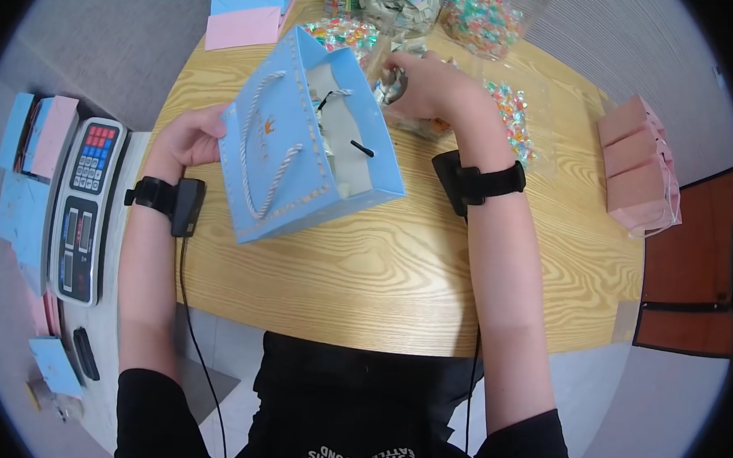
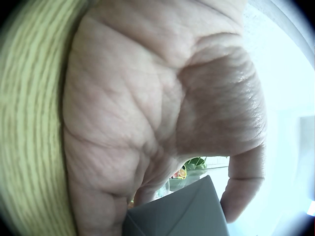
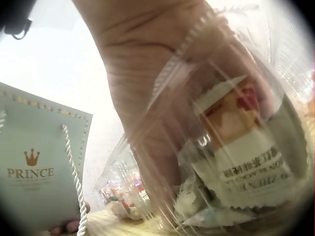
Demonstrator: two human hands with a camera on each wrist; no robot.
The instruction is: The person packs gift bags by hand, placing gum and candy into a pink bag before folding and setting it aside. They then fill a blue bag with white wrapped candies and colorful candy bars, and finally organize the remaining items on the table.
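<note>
The left hand (image 1: pixel 194 134) grips the tilted blue bag (image 1: pixel 293 124) between both hands; whether the right hand (image 1: pixel 432 89), among wrapped sweets (image 3: pixel 248 169), pinches any, I can't tell. A slack left grip could topple the bag.

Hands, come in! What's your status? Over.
Left grip holding blue gift bag, mouth open. Right grip inside clear bag of wrapped packets. Its plastic possibly in the way.

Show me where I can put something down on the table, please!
There's bare room on the table in front, between the blue gift bag and the near edge. There's more at the right, between the right forearm and the pink paper bags. The back is crowded with wrapped candies, and the right hand is among them.
</note>
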